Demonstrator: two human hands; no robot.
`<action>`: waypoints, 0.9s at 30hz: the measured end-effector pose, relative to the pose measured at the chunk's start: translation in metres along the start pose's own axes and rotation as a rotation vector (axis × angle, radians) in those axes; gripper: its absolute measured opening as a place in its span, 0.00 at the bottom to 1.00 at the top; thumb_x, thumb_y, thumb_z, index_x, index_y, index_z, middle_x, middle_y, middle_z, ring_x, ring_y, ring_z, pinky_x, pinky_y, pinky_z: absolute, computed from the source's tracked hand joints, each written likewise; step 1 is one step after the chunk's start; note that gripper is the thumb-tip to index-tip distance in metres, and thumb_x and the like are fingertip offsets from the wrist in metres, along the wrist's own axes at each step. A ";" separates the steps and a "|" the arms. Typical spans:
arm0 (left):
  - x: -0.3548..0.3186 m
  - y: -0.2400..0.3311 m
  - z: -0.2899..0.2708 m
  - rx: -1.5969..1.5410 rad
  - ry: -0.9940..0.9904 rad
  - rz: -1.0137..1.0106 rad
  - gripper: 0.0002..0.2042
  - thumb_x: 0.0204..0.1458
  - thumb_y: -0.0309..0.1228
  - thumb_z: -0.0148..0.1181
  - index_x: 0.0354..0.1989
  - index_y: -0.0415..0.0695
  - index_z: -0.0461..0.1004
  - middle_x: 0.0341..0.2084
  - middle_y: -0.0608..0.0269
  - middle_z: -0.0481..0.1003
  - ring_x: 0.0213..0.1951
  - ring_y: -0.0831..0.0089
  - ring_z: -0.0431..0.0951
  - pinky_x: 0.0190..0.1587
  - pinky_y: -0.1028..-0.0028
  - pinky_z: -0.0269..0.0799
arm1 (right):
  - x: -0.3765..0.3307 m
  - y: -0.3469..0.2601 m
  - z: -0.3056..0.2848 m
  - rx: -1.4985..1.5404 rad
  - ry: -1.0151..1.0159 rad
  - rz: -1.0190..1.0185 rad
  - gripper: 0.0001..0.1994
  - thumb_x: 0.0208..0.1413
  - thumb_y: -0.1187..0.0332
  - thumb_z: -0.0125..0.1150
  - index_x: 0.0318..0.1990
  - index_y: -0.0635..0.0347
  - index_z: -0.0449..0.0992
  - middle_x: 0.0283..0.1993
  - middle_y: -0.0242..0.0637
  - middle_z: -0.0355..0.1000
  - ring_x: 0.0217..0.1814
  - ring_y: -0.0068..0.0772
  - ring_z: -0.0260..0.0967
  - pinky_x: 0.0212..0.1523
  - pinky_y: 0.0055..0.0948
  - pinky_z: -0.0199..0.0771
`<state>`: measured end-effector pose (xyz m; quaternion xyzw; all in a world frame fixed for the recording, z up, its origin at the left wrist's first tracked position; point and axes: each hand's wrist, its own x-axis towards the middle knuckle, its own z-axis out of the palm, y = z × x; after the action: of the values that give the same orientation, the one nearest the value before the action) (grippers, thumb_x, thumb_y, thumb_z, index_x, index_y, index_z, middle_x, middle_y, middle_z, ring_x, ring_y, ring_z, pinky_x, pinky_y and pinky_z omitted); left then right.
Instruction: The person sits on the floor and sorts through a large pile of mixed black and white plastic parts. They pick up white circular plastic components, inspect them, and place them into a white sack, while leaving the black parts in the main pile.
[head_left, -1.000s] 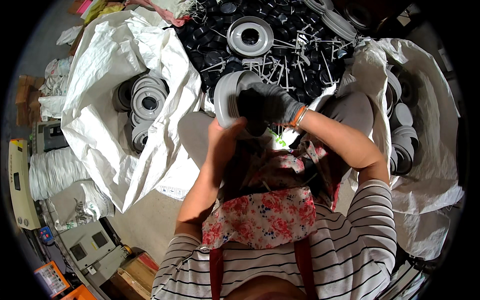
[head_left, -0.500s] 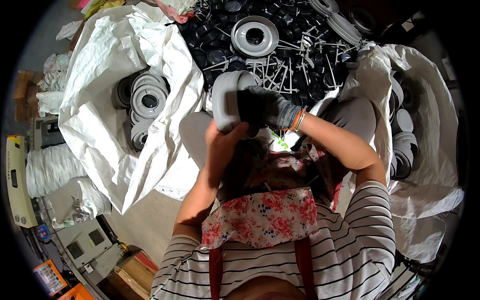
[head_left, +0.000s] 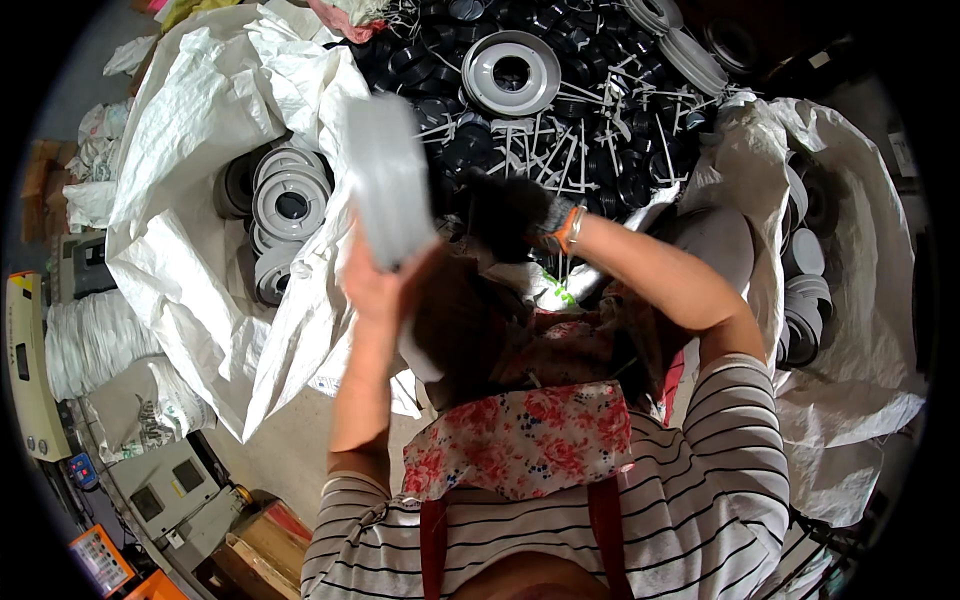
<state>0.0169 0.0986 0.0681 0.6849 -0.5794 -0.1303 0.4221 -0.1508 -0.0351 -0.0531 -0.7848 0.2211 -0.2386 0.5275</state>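
Observation:
My bare left hand grips the lower end of a thick round grey plastic part. The part stands on edge, smeared by motion, in front of the left sack. My right hand, in a dark grey glove, is apart from it, over my lap at the near edge of a heap of black round plastic pieces. Its fingers are too dark and blurred to make out. On the heap lies a grey ring-shaped part with a hole in its middle, near several thin pale plastic sticks.
A large white woven sack at left holds several grey ring parts. Another white sack at right holds more grey round parts. Grey boxes and a wooden piece stand at the lower left.
My left hand has carried the grey part leftward, away from my right hand, toward the left sack. My right hand has come off the part and moved slightly left.

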 end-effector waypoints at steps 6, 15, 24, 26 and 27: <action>0.064 -0.004 -0.040 -0.348 0.444 0.210 0.44 0.47 0.28 0.64 0.68 0.38 0.40 0.65 0.45 0.51 0.66 0.58 0.51 0.66 0.65 0.42 | 0.064 0.032 -0.063 -1.056 0.289 0.161 0.13 0.49 0.67 0.52 0.37 0.65 0.75 0.40 0.50 0.73 0.44 0.47 0.71 0.45 0.39 0.72; 0.046 -0.043 0.070 -1.045 0.139 -0.632 0.26 0.50 0.27 0.61 0.57 0.31 0.63 0.53 0.49 0.68 0.56 0.67 0.67 0.58 0.72 0.62 | 0.045 0.011 -0.040 -0.760 0.046 -0.338 0.11 0.49 0.67 0.54 0.40 0.58 0.75 0.39 0.43 0.73 0.42 0.44 0.70 0.41 0.39 0.72; 0.051 -0.035 0.073 -0.831 0.233 -0.425 0.17 0.45 0.32 0.67 0.42 0.38 0.72 0.33 0.64 0.75 0.36 0.78 0.72 0.42 0.76 0.67 | 0.059 0.077 -0.018 -0.769 0.193 0.053 0.10 0.47 0.64 0.58 0.33 0.60 0.75 0.33 0.50 0.73 0.37 0.53 0.72 0.38 0.41 0.73; 0.049 -0.042 0.073 -0.718 0.236 -0.495 0.18 0.45 0.32 0.66 0.42 0.38 0.71 0.33 0.64 0.74 0.35 0.78 0.72 0.41 0.76 0.67 | 0.075 0.072 -0.005 -0.888 0.026 0.026 0.10 0.46 0.66 0.54 0.31 0.62 0.77 0.35 0.54 0.74 0.39 0.54 0.73 0.39 0.44 0.73; 0.048 -0.040 0.071 -0.654 0.247 -0.526 0.18 0.45 0.32 0.66 0.42 0.38 0.71 0.33 0.63 0.74 0.35 0.78 0.72 0.41 0.76 0.67 | 0.076 0.066 -0.006 -0.961 -0.071 0.089 0.12 0.47 0.65 0.52 0.32 0.63 0.78 0.36 0.54 0.74 0.40 0.53 0.73 0.40 0.44 0.73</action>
<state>0.0113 0.0243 0.0104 0.6501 -0.2585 -0.3270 0.6353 -0.1012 -0.1080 -0.1023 -0.9371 0.3215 -0.0599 0.1223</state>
